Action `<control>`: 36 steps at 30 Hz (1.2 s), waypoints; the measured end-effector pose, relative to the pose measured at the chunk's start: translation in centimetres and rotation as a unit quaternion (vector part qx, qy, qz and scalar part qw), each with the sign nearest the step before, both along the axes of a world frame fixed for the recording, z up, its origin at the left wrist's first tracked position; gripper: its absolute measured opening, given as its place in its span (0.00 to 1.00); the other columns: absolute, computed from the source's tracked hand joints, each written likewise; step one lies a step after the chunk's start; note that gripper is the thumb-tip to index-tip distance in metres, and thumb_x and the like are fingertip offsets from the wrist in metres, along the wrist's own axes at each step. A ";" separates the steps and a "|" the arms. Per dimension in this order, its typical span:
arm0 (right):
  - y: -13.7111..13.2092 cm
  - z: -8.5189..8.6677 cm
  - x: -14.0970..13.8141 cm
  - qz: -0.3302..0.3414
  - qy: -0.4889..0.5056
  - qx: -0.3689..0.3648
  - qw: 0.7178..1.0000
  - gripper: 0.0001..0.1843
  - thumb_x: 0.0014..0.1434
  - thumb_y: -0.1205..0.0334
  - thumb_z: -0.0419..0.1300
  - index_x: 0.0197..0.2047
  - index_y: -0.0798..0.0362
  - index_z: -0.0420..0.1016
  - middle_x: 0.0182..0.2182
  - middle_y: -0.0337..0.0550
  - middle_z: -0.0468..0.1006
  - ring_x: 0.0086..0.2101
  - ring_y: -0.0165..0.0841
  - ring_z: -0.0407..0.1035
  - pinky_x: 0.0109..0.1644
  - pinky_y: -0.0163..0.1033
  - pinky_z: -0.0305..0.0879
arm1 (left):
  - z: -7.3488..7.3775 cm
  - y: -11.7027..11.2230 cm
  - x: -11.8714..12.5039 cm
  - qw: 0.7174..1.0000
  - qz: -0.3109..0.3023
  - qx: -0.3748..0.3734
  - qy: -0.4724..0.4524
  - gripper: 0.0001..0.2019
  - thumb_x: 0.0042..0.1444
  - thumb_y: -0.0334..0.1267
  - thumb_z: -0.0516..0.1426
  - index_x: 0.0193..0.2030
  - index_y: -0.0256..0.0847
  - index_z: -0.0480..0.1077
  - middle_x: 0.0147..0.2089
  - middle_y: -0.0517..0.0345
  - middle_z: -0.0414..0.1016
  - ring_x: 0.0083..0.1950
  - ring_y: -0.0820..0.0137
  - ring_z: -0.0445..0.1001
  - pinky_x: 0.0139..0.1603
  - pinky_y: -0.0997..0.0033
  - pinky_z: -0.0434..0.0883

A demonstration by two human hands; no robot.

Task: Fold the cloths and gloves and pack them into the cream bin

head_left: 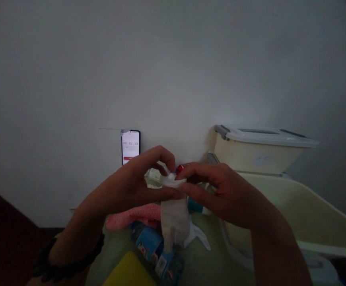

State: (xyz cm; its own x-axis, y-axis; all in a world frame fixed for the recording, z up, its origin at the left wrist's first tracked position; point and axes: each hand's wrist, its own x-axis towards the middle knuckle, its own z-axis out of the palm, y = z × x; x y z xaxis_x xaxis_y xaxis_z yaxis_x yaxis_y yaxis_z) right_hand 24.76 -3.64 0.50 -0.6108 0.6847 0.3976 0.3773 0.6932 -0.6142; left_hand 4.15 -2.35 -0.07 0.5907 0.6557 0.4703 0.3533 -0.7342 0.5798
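Note:
A thin white glove [175,220] hangs in front of me, its cuff up and its lower end dangling over the table. My left hand [140,176] pinches the left side of the cuff, thumb below and fingers curled above. On the other side, my right hand [220,190] grips the cuff between thumb and fingers. Just below the glove lies a blue-labelled plastic bottle [150,246]. A pink cloth [134,216] is to the left of it. Another white, limp piece [198,234] shows behind the glove's lower right; I cannot tell whether it belongs to it.
A phone [131,145] showing a timer leans against the wall. At right stands an open cream bin [280,194], with a lidded cream box [250,153] behind it. A yellow object [129,272] lies at the near edge. Small items, partly hidden, sit behind my hands.

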 end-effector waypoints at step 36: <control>2.2 -0.8 0.1 -0.206 0.405 0.007 0.891 0.02 0.58 0.62 0.58 0.35 0.48 0.67 0.27 0.36 0.70 0.24 0.26 0.65 0.23 0.30 0.61 | -0.9 0.9 0.2 0.953 -0.107 -0.272 0.084 0.11 0.52 0.32 0.60 0.41 0.37 0.64 0.36 0.59 0.74 0.36 0.72 0.72 0.36 0.73 0.69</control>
State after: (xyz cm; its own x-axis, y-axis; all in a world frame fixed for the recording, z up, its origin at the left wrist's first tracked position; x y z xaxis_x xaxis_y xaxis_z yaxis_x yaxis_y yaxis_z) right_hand 24.82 -1.45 -0.31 0.1832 0.7759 0.6037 0.0378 0.6080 -0.7930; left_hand 4.37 -1.43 -0.99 0.7755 0.6311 -0.0177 0.3509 -0.4076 0.8431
